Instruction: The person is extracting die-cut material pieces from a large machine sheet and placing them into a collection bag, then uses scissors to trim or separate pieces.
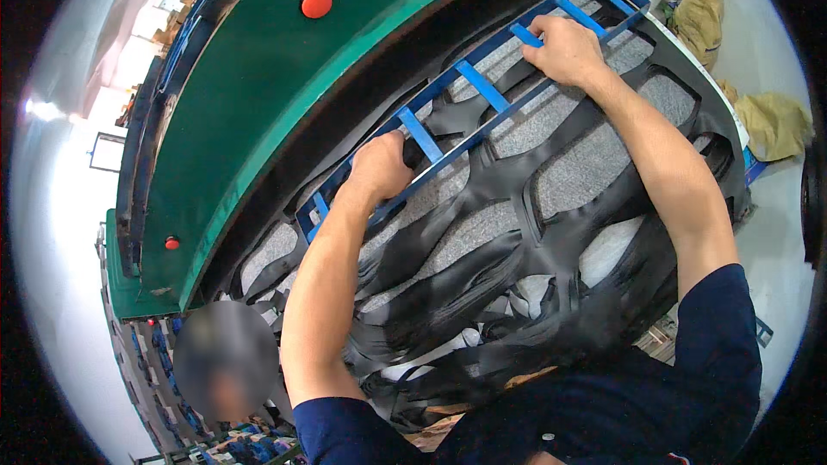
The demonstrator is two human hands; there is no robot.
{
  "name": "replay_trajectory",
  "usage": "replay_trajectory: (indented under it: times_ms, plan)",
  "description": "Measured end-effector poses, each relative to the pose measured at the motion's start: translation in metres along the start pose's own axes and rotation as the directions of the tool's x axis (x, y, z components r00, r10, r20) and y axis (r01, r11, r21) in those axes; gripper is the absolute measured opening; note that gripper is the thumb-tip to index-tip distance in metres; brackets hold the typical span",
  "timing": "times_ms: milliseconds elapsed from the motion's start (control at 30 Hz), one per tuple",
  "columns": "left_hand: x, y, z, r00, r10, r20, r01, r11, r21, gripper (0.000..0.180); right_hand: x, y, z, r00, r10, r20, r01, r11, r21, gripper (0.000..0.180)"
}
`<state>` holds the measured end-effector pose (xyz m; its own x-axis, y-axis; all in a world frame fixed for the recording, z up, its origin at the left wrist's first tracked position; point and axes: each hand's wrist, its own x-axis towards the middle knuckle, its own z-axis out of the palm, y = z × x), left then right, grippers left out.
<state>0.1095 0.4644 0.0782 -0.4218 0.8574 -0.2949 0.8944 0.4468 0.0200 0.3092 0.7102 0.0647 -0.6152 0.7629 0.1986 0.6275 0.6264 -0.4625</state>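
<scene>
A long blue ladder-shaped metal frame [419,135] with several crossbars lies slantwise from lower left to upper right. My left hand [379,165] is closed on its lower-left stretch; some of the fingers are hidden. Farther up, my right hand [564,50] grips the frame beside a crossbar. Beneath the frame spreads a black sheet [500,174] full of large cut-out holes, its near part bunched into strips and folds. Grey speckled surface [586,155] shows through those holes.
A green machine beam [250,95] with a large red button [316,4] and a smaller red button [172,243] runs along the far left side. Yellowish sacks [699,17] stand at the right. Another person [226,362] is at lower left, close to my left arm.
</scene>
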Motion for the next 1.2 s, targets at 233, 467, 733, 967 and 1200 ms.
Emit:
replay_trajectory:
  times_ms: [233, 467, 733, 967, 1200]
  plan:
    - [0.007, -0.010, -0.028, 0.999, 0.040, -0.001, -0.039, 0.955, -0.293, 0.045, 0.003, 0.007, 0.008, 0.997, -0.050, -0.056, 0.048, 0.998, -0.033, 0.033]
    - [0.005, -0.008, -0.027, 0.990, 0.129, -0.063, -0.141, 0.953, -0.268, 0.040, 0.001, 0.005, 0.008, 0.999, -0.007, -0.043, 0.005, 0.999, -0.048, 0.030]
    - [-0.005, -0.019, -0.030, 0.913, 0.300, -0.277, -0.339, 0.935, -0.103, 0.042, 0.004, 0.000, 0.007, 0.998, -0.030, -0.064, 0.028, 0.999, -0.031, 0.032]
    - [-0.061, -0.061, -0.034, 0.974, -0.062, -0.218, -0.061, 0.856, -0.514, 0.040, 0.001, 0.004, 0.007, 0.996, -0.032, -0.086, 0.029, 0.999, -0.038, 0.032]
    - [-0.099, -0.063, -0.019, 0.994, 0.045, 0.101, -0.011, 0.951, -0.309, 0.093, 0.004, 0.005, 0.012, 0.996, -0.045, -0.080, 0.041, 0.998, -0.053, 0.032]
